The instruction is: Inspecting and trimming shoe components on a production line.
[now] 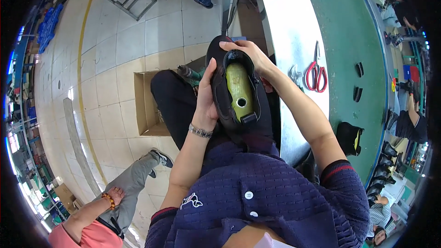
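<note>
Floor (105,92): pale tiles, crossed by a yellow line (83,27).
Person in pink (98,235): at lower left, gray trousers, one hand (116,195) resting on a thigh, a beaded bracelet (110,200) at the wrist.
Box (143,110): open brown cardboard, just left of the wearer's knee.
Tool (193,76): green body with a dark tip, partly hidden between the wearer's legs.
Left hand (207,94): partly closed against the left side of the shoe, holding it, one digit upright along its side, other fingers hidden; metal band (200,131) at the wrist.
Shoe (223,94): black, between both hands above the lap, toe pointing away from the wearer; whether it rests on the legs, I cannot tell.
Form (236,82): yellow-green, inside the shoe, with a round hole near the heel.
Right hand (250,55): curved over the far right side of the shoe, gripping it, thumb across the front, other fingertips out of sight.
Bench (294,14): shiny metal strip, right of the hands.
Scissors (316,63): red handles, lying on the bench, tips pointing away.
Green surface (340,41): beyond the bench, with two curved black pieces (359,69) and a second black shoe (347,138) nearer the wearer.
Far right: more dark shoes (379,174) in a row.
</note>
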A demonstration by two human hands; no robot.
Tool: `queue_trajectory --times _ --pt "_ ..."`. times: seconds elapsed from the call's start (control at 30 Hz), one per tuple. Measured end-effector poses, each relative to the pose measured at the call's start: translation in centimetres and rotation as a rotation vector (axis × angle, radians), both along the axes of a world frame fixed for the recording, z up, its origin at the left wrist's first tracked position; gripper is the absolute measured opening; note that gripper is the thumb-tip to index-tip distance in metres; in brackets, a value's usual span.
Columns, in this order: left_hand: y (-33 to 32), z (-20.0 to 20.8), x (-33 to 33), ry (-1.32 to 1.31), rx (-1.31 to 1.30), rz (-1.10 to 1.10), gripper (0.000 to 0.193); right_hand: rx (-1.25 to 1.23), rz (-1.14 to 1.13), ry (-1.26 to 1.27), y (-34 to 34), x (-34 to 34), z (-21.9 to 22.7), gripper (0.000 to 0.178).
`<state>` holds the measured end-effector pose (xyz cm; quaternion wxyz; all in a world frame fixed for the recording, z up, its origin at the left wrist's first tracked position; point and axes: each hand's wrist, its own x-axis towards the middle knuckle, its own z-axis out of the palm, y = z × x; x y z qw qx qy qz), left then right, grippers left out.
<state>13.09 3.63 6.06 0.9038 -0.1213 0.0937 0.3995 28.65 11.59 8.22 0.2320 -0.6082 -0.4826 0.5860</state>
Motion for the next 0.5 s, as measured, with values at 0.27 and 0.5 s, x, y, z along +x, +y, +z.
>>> queue_trajectory --times 0.27,0.5 --pt "-0.8 0.0 -0.1 0.018 0.036 -0.016 0.072 0.015 0.038 0.015 -0.9 0.3 -0.1 0.075" --pt "-1.0 1.9 0.5 -0.052 0.118 0.04 0.064 0.498 0.176 0.231 -1.3 0.2 3.0 0.058"
